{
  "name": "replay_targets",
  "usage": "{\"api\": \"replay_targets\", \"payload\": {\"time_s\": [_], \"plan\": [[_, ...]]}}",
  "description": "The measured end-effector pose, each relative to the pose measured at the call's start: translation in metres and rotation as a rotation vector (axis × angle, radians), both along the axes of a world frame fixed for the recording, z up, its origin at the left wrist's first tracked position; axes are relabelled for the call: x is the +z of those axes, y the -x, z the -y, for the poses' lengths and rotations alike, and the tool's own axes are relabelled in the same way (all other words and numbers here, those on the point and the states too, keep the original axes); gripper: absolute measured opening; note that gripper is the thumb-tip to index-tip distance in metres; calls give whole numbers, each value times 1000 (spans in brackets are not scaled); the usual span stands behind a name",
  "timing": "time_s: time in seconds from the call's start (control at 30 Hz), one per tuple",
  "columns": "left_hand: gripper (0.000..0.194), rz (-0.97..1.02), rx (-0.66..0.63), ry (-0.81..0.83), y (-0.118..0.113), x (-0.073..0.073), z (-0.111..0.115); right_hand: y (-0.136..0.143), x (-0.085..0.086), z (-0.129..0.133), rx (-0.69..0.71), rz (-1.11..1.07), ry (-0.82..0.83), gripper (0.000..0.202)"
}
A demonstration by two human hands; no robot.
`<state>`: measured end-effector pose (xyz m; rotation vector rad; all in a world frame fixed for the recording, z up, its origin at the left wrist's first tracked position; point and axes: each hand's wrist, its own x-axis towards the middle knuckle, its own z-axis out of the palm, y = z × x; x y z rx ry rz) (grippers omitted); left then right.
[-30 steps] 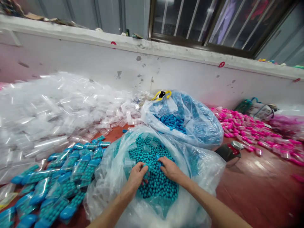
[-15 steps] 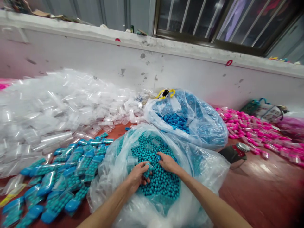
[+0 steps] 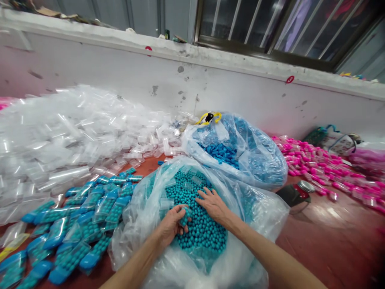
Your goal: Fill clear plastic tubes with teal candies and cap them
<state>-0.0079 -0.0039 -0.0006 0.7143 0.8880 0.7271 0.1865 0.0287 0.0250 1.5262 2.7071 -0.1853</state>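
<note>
A large clear plastic bag, its mouth spread wide, holds a mass of small teal balls. Over the left side of the balls, my left hand is closed around a small clear container with teal balls inside. My right hand lies over the upper right of the balls, fingers spread and touching them, gripping nothing. Several empty clear containers rest on the balls near the bag's left rim.
To the left lie filled containers with blue caps; behind them is a heap of empty clear containers. A second bag of blue caps stands behind. Pink pieces and a dark box-like object are at right.
My right hand has opened from a pinch into spread fingers over the balls. My left hand keeps its hold on the container in nearly the same place.
</note>
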Motion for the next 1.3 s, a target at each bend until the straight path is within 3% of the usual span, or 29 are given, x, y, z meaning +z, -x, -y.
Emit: {"api": "replay_targets", "payload": {"time_s": [0.2, 0.37, 0.53, 0.67, 0.87, 1.1, 1.3], "plan": [[55, -33, 12, -1, -2, -4, 0, -3, -3, -8, 5, 49, 19, 27], [56, -67, 57, -44, -6, -11, 0, 12, 5, 2, -121, -259, 142, 32], [53, -119, 71, -132, -8, -8, 3, 23, 4, 18, -74, -522, 323, 38], [50, -138, 53, -175, -8, -4, 5, 20, 7, 21, -50, -588, 502, 36], [50, -174, 81, -190, -8, -9, 5, 21, 11, 27, -113, -462, 285, 44], [53, -222, 92, -260, -11, -8, 6, 24, 16, 28, -124, -651, 413, 28], [65, -229, 63, -251, -11, -6, 9, 26, 18, 28, -117, -532, 363, 32]]}}
